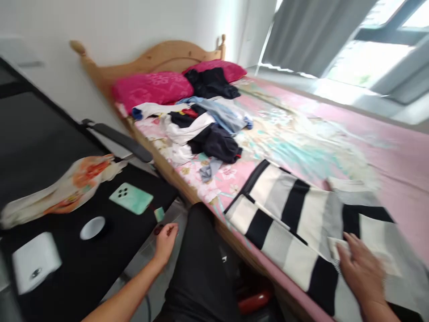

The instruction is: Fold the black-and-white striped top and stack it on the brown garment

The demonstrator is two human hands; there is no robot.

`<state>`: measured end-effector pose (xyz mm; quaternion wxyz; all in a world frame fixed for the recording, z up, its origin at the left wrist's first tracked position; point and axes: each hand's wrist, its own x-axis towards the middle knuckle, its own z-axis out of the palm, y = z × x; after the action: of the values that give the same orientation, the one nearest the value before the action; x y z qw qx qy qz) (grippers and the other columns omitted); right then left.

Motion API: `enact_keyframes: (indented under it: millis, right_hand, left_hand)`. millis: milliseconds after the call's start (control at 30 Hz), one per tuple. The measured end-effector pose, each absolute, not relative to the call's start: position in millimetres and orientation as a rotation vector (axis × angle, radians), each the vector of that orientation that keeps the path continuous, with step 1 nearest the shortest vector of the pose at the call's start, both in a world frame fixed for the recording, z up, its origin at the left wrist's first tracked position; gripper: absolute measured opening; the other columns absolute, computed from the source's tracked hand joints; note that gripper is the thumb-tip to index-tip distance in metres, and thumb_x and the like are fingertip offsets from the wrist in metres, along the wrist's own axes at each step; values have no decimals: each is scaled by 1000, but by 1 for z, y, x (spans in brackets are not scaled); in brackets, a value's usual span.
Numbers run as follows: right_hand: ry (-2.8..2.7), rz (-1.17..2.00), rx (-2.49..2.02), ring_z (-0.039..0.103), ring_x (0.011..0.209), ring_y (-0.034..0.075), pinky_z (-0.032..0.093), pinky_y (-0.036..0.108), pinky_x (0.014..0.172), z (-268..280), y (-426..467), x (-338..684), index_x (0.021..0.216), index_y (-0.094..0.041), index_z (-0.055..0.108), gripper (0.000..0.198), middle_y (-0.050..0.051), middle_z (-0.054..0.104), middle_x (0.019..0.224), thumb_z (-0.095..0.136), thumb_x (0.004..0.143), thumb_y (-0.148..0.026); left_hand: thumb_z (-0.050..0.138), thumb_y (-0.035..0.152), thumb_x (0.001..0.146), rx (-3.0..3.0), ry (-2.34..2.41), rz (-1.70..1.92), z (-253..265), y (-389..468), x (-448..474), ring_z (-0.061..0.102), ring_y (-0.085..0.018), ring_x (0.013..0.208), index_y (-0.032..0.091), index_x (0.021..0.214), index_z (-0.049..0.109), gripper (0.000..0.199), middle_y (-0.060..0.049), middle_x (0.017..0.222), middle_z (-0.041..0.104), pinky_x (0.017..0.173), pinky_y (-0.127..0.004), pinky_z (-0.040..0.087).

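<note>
My right hand (363, 268) lies flat on a black, white and grey striped garment (295, 214) spread on the near edge of the bed (335, 129). My left hand (165, 243) hangs off the bed beside a black desk (90, 264), fingers loosely curled, holding nothing that I can see. It is close to a small teal item (159, 214) at the desk edge. My leg in black trousers (201, 268) is between the desk and the bed.
A pile of mixed clothes (201, 129) sits near two pink pillows (150, 89) and a wooden headboard (157, 58). On the desk lie a mint phone (131, 198), a white round lid (92, 227), a white box (35, 261) and a floral cloth (63, 188). Grey curtains (311, 31) hang at the window.
</note>
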<state>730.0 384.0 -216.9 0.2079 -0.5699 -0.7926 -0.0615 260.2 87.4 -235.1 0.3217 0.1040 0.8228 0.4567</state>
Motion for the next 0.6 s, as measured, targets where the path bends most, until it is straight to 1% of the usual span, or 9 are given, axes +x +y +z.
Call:
enact_keyframes:
  millis: [100, 167, 233, 300, 367, 433, 500, 600]
  right_hand:
    - [-2197, -143, -1606, 46, 122, 29, 34, 48, 100, -218, 389, 724, 124, -18, 53, 64, 13, 53, 129, 23, 84, -58]
    - [-2180, -125, -1635, 44, 123, 27, 32, 48, 101, -217, 391, 721, 124, -19, 52, 61, 10, 52, 130, 25, 85, -57]
    - [-2156, -99, -1656, 42, 124, 26, 29, 48, 103, -215, 391, 719, 124, -20, 51, 58, 9, 51, 132, 26, 86, -55]
    - [-2129, -62, -1674, 41, 125, 25, 25, 48, 105, -211, 390, 717, 124, -20, 51, 55, 9, 50, 132, 27, 87, -53]
    - [-2111, -15, -1686, 40, 126, 25, 22, 49, 107, -207, 390, 714, 125, -20, 50, 53, 9, 49, 133, 29, 88, -51]
    - [-2096, 30, -1690, 38, 127, 25, 19, 50, 108, -204, 392, 712, 126, -21, 49, 50, 9, 47, 134, 31, 89, -49]
    - [-2062, 71, -1668, 37, 128, 25, 18, 52, 109, -200, 394, 712, 128, -21, 47, 49, 9, 46, 136, 33, 90, -48]
    - [-1936, 79, -1580, 30, 133, 25, 19, 53, 109, -192, 391, 717, 132, -20, 41, 49, 9, 41, 140, 33, 91, -45]
  left_hand:
    - [49, 40, 82, 895, 2153, 1347, -190, 143, 284, 57, -20, 94, 20, 90, 59, 24, -5, 95, 62, 89, -33, 44]
    - [48, 32, 85, 1401, 1984, 1352, -158, 179, 311, 57, -20, 98, 22, 88, 62, 17, -5, 96, 63, 94, -34, 43]
    - [45, 25, 87, 1792, 1734, 1242, -134, 214, 340, 55, -19, 107, 23, 92, 64, 19, -5, 102, 65, 99, -35, 40]
    - [42, 22, 89, 2085, 1520, 1047, -121, 246, 369, 49, -19, 119, 24, 104, 63, 26, -5, 115, 63, 105, -38, 34]
    - [41, 23, 90, 2294, 1401, 804, -117, 275, 393, 38, -21, 130, 24, 121, 57, 35, -5, 131, 54, 111, -43, 25]
    - [42, 29, 90, 2409, 1386, 569, -122, 297, 409, 29, -24, 135, 24, 133, 46, 44, -6, 142, 42, 113, -50, 16]
    - [45, 36, 89, 2436, 1468, 387, -131, 313, 412, 26, -26, 137, 26, 137, 41, 50, -7, 146, 34, 112, -55, 12]
    - [47, 45, 86, 2395, 1673, 232, -145, 327, 396, 26, -28, 136, 30, 137, 41, 53, -5, 147, 33, 110, -57, 12]
